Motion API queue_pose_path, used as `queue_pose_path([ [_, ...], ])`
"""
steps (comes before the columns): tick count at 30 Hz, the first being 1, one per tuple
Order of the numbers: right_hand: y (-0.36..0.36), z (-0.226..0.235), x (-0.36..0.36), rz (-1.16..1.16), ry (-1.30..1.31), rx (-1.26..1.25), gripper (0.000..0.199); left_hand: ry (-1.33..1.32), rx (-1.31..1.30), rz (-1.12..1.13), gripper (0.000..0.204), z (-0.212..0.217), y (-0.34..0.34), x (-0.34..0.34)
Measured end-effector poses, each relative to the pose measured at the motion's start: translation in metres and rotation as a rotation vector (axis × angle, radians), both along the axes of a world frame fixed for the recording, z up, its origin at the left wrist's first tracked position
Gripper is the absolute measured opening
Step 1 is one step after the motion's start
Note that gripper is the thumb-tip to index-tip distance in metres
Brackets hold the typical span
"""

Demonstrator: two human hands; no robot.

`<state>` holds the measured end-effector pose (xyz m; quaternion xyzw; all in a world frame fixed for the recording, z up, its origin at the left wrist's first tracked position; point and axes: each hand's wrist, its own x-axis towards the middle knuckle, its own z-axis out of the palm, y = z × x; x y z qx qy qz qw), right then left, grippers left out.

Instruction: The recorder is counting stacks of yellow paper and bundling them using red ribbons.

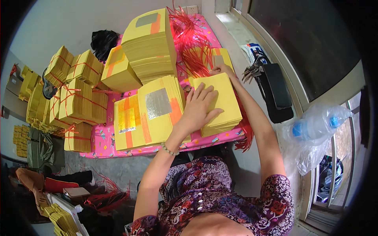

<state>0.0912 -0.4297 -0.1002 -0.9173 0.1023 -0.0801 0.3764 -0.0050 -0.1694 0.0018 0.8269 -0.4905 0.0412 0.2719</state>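
Observation:
My left hand (201, 103) lies flat, fingers spread, on top of a stack of yellow paper sheets (225, 105) at the front right of the table. At that stack's far edge, my right hand (221, 70) has its fingers curled in at the end of a bunch of red plastic strands (197, 51); its fingertips are partly hidden. Left of the stack, yellow sheets (159, 84) lie fanned, bearing silver, gold and orange patches. Behind my right hand lies another yellow sheet pile (224, 56), partly under the strands.
A tall stack of yellow paper (151, 51) stands at the back of the pink-covered table (165, 148). Several bundles tied with red strands (78, 104) fill its left side. On the right ledge lie keys (253, 70), a black pouch (277, 86) and bagged plastic bottles (315, 128).

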Motion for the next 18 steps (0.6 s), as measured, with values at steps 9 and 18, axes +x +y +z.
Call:
queue_pose_path([
  [9,-0.002,0.021,0.006,-0.096,-0.117,-0.072,0.030,-0.013,-0.007,-0.019,0.058,-0.001,-0.003,-0.001],
  [18,0.003,0.076,-0.011,-0.158,-0.224,-0.029,0.028,0.015,-0.011,-0.027,0.057,0.000,-0.004,0.003],
])
